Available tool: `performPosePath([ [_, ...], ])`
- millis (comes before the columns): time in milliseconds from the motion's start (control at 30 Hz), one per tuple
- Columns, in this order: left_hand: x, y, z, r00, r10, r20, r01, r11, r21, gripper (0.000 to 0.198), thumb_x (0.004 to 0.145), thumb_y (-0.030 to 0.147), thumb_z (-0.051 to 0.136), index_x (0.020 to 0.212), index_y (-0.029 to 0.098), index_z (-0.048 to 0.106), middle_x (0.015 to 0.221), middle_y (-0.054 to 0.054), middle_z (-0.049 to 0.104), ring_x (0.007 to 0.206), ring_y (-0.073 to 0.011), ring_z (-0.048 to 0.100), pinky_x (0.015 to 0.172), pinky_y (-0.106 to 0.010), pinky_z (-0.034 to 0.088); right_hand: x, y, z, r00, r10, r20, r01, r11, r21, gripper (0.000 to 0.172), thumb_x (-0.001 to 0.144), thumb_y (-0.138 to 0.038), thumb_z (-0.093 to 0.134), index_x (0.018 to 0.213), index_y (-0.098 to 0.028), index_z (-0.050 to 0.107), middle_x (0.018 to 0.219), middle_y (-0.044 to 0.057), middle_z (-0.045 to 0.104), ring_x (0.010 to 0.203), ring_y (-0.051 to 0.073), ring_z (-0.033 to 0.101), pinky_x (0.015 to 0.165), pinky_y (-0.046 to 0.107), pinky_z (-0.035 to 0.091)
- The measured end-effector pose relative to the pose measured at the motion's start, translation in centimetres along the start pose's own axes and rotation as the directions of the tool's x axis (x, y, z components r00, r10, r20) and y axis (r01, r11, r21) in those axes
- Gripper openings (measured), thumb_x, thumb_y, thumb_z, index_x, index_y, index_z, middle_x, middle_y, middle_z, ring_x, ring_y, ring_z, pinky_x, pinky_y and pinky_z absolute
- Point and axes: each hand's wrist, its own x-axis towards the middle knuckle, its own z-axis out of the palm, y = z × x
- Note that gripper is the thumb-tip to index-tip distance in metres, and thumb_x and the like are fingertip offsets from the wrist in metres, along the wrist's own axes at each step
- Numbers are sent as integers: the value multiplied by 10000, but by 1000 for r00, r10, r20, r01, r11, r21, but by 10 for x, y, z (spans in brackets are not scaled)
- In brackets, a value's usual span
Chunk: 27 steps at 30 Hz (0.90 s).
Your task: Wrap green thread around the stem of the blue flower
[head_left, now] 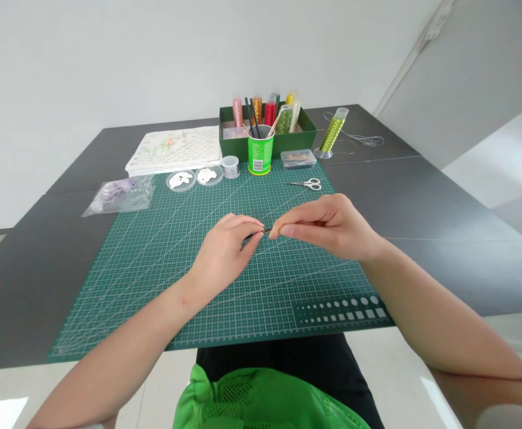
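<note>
My left hand (227, 247) and my right hand (328, 225) meet above the middle of a green cutting mat (162, 268). Both are closed in a pinch on a short thin dark stick or wire (266, 230) that spans the small gap between the fingertips. What the piece is exactly is too small to tell. The hands hover just over the mat, with the forearms coming in from the bottom corners.
On a dark table (444, 208): small scissors (308, 184), a green cup of sticks (260, 152), a green box of bead tubes (265, 128), a green wire spool (332, 134), a clear pin case (298, 158), two round dishes (193, 177), a thread reel (230, 166), a dotted white board (176, 149), a plastic bag (120, 195).
</note>
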Motion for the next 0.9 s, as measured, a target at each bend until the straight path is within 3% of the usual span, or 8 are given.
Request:
performPosePath([
  [133, -2, 3, 0, 995, 94, 25, -94, 995, 16, 106, 977, 150, 647, 979, 154, 753, 1039, -49, 792, 917, -207, 699, 831, -360, 591, 4, 3, -1, 981, 111, -159, -90, 986, 138, 189, 917, -341, 727, 925, -202, 854, 776, 39, 765, 757, 171, 708, 579, 252, 521],
  [233, -3, 4, -1, 988, 142, 65, -141, 990, -14, 107, 976, 149, 649, 956, 156, 754, 1030, -48, 794, 939, -213, 705, 861, -367, 592, 8, 12, -2, 971, 147, -188, -122, 983, 141, 175, 900, -339, 741, 936, -216, 859, 797, 39, 781, 837, 195, 735, 659, 276, 578],
  [400, -1, 6, -4, 977, 170, 130, -157, 982, -103, 99, 968, 151, 664, 919, 169, 748, 986, -30, 796, 917, -194, 716, 868, -345, 584, 12, 31, -8, 983, 115, -143, -104, 991, 83, 159, 901, -294, 724, 957, -229, 857, 947, 34, 825, 912, 194, 761, 843, 312, 609],
  [533, 0, 8, -7, 976, 165, 141, -144, 979, -146, 92, 963, 151, 673, 905, 173, 741, 975, -23, 798, 916, -186, 723, 900, -348, 573, 13, 43, -13, 993, 93, -76, -93, 996, 3, 201, 915, -345, 708, 986, -227, 854, 1015, 43, 826, 968, 213, 768, 898, 335, 605],
  [767, -1, 12, -15, 995, 95, 44, -87, 984, -158, 75, 966, 147, 664, 921, 179, 714, 994, -29, 778, 942, -175, 712, 870, -310, 566, 14, 64, -14, 993, 114, -13, -114, 992, -56, 264, 925, -411, 692, 1012, -218, 850, 1023, 46, 823, 965, 213, 758, 884, 329, 594],
  [900, 1, 11, -16, 998, 37, -55, -43, 993, -106, 75, 989, 138, 613, 950, 178, 664, 1009, -37, 741, 946, -167, 690, 868, -302, 556, 13, 69, -13, 989, 142, 50, -140, 989, -41, 320, 926, -453, 693, 1043, -194, 841, 983, 61, 822, 854, 195, 743, 779, 309, 582],
])
